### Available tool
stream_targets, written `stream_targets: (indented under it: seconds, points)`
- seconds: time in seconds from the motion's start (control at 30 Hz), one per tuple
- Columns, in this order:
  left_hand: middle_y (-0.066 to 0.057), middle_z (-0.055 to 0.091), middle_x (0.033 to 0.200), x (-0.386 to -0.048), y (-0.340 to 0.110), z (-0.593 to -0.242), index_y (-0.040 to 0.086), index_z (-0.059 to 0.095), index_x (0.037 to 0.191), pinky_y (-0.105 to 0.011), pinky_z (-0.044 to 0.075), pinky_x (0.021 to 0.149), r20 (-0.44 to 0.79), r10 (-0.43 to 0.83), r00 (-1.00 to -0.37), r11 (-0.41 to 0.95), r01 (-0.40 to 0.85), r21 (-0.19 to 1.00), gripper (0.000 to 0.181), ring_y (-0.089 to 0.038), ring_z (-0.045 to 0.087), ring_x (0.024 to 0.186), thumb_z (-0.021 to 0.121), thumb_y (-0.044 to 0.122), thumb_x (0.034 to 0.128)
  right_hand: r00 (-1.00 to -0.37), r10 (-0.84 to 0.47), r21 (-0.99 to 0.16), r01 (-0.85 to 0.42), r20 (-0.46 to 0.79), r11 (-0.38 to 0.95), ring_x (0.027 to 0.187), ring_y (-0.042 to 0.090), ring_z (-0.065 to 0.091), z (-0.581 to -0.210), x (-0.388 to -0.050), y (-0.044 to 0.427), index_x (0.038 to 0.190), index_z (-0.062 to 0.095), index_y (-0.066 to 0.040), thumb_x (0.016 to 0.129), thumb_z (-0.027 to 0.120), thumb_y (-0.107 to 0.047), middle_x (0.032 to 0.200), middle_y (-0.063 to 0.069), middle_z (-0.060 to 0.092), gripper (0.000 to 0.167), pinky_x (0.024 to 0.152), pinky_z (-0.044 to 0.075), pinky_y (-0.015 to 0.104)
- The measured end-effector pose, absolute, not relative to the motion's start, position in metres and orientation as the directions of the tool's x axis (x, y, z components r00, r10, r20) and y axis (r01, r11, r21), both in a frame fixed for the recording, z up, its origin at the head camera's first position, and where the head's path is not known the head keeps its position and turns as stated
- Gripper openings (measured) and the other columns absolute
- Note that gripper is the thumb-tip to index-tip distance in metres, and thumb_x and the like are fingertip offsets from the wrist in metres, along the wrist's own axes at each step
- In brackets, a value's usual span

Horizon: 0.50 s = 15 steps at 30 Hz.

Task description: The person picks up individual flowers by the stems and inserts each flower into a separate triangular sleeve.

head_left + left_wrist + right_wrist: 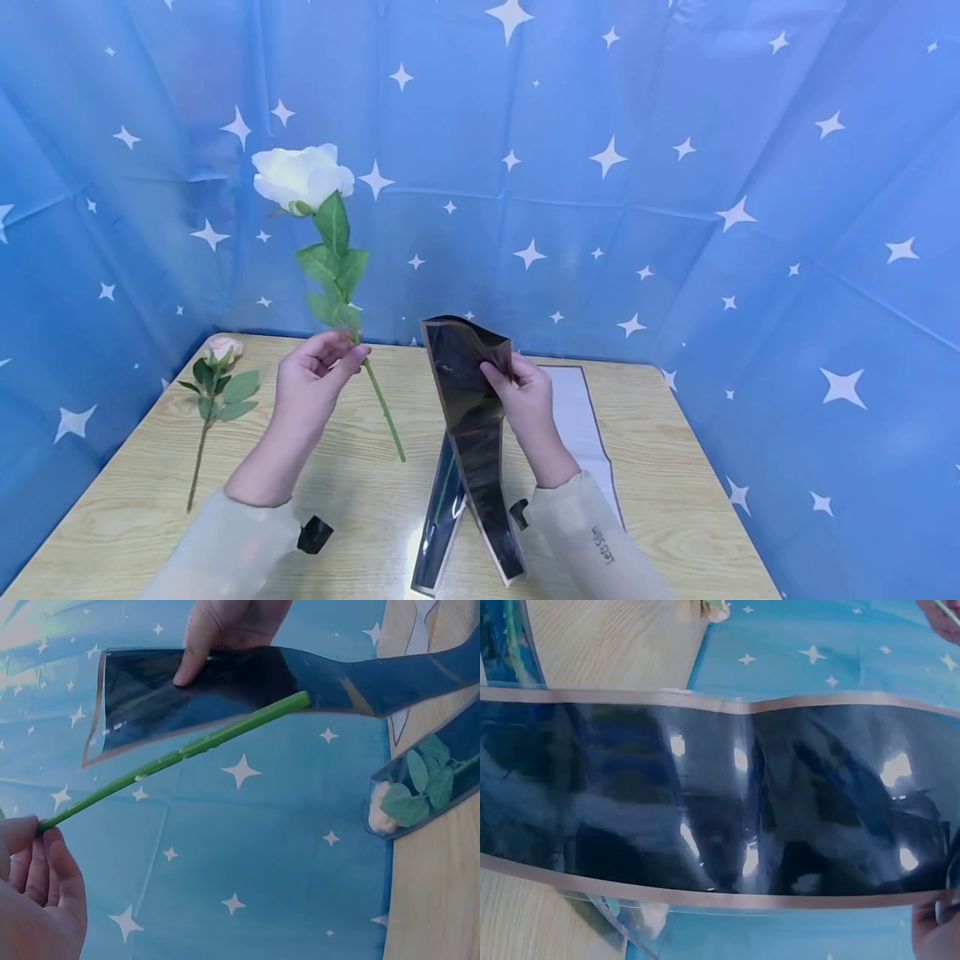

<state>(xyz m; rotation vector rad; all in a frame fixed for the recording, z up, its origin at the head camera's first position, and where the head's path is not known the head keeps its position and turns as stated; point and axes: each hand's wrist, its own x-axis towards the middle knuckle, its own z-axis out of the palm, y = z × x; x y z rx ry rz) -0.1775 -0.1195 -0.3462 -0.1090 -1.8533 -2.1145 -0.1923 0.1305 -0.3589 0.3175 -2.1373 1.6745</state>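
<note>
My left hand (311,387) pinches the green stem (180,754) of an artificial white rose (303,177) between thumb and fingers. The bloom is up and the stem's lower end slants toward the right. Opposite, my right hand (528,408) grips a black flower sleeve (468,383) with a pinkish border near its wide upper end, thumb on the front. The stem's end is outside the sleeve; in the left wrist view it passes in front of the sleeve's edge. In the right wrist view the sleeve (705,795) fills most of the picture.
Beneath the held sleeve, another dark sleeve (435,542) lies on the wooden table (675,467), with a pale rose (384,810) inside. A loose pale pink rose (223,350) lies at the left. A white sheet with a dark border (573,400) lies behind my right hand.
</note>
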Motion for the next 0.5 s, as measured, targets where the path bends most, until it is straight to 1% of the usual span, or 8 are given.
stream_targets:
  seconds: [0.13,0.23,0.33,0.37,0.5]
  points:
    - [0.006,0.067,0.081,-0.178,-0.114,-0.341,0.006,0.065,0.093,-0.02,0.054,0.072,0.313,-0.257,-0.914,-0.15,0.358,0.922,0.012,-0.007,0.066,0.082,0.07,0.002,0.0833,-0.886,0.028,-0.849,-0.435,0.464,0.301,0.094,0.02,0.062,-0.359,-0.192,0.129,0.089,0.072,0.004,0.084,0.07,-0.007,0.1,0.018,0.069,0.012,0.085,0.05,0.029]
    - [0.004,0.068,0.083,-0.178,-0.11,-0.338,0.01,0.066,0.09,-0.02,0.055,0.071,0.355,-0.306,-0.883,-0.199,0.424,0.884,0.014,-0.008,0.067,0.081,0.069,-0.002,0.0826,-0.877,0.0,-0.826,-0.453,0.481,0.335,0.096,0.025,0.06,-0.362,-0.192,0.128,0.085,0.071,0.002,0.084,0.07,-0.008,0.098,0.017,0.069,0.01,0.088,0.049,0.034]
    - [0.003,0.068,0.081,-0.177,-0.107,-0.335,0.011,0.068,0.088,-0.02,0.055,0.07,0.383,-0.356,-0.853,-0.246,0.48,0.842,0.018,-0.008,0.067,0.076,0.068,-0.006,0.082,-0.865,-0.028,-0.802,-0.475,0.5,0.362,0.089,0.02,0.059,-0.364,-0.192,0.127,0.082,0.071,0.001,0.084,0.07,-0.008,0.092,0.015,0.068,0.009,0.082,0.049,0.03]
    - [0.003,0.067,0.08,-0.177,-0.106,-0.335,0.011,0.068,0.088,-0.02,0.055,0.07,0.388,-0.372,-0.843,-0.251,0.494,0.832,0.018,-0.007,0.067,0.074,0.068,-0.006,0.0819,-0.857,-0.047,-0.789,-0.493,0.514,0.367,0.084,0.018,0.057,-0.365,-0.192,0.127,0.08,0.07,0.001,0.084,0.07,-0.007,0.089,0.015,0.068,0.009,0.078,0.048,0.029]
    - [0.002,0.067,0.081,-0.176,-0.105,-0.331,0.008,0.069,0.09,-0.021,0.055,0.07,0.408,-0.421,-0.81,-0.267,0.541,0.797,0.015,-0.009,0.067,0.073,0.069,-0.005,0.0817,-0.823,-0.122,-0.741,-0.555,0.554,0.377,0.075,0.011,0.056,-0.37,-0.194,0.129,0.082,0.07,0.003,0.084,0.068,-0.002,0.087,0.015,0.068,0.006,0.068,0.049,0.023]
